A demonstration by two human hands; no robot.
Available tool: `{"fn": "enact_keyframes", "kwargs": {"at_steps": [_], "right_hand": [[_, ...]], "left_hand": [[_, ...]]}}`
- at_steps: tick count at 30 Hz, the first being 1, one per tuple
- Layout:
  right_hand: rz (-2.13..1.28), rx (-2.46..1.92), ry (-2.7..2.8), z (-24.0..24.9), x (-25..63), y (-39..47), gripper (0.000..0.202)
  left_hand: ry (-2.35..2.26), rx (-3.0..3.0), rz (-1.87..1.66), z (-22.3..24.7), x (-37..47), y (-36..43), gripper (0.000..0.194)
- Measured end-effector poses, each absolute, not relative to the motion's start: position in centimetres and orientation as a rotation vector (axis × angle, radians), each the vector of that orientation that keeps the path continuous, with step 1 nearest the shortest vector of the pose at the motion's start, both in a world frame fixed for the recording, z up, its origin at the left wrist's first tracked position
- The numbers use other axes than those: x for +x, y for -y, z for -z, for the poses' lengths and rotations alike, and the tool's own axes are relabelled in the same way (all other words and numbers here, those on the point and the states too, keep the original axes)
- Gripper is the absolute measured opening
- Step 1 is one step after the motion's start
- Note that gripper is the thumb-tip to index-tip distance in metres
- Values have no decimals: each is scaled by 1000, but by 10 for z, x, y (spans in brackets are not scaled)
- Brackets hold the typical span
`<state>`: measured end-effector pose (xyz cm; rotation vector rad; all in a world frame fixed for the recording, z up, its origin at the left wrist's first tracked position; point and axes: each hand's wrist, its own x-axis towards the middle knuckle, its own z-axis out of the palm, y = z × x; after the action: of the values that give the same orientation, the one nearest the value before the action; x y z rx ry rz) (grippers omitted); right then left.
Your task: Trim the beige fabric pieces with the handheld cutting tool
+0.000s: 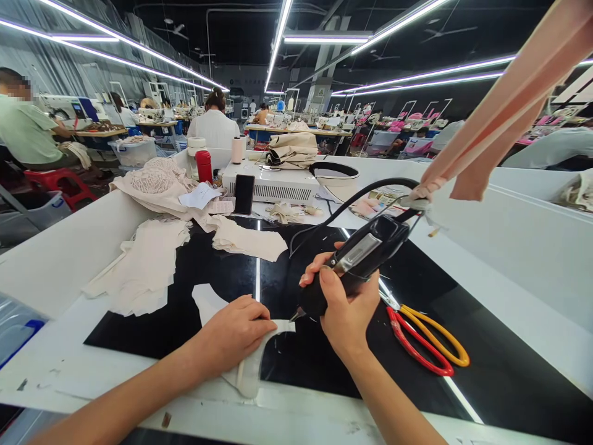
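Fingers of the right hand are curling closed around a black handheld tool, probably to steady its narrow tip at the pale piece. Fingers of the left hand are bunching together on that piece, seemingly holding it flat; whether they are pinching it, I cannot tell. It is lying near, left of the tool. A pink strip is hanging from upper right, perhaps bearing some tool weight. Scissors are resting to the right on the glossy black surface; cream pieces are lying left. Far off, people are sitting under strip lights.
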<state>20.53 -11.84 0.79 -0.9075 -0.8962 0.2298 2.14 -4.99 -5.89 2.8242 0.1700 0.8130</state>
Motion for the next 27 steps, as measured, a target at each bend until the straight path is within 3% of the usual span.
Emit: {"fn": "enact_keyframes", "kwargs": {"at_steps": [17,27], "right_hand": [[-259,-901,943,-7,196,110,27],[-228,-919,934,-3,206,117,34]], "left_hand": [[-180,2819,-834,59,22,50,24],[-158,2794,-842,60,22,50,21]]}}
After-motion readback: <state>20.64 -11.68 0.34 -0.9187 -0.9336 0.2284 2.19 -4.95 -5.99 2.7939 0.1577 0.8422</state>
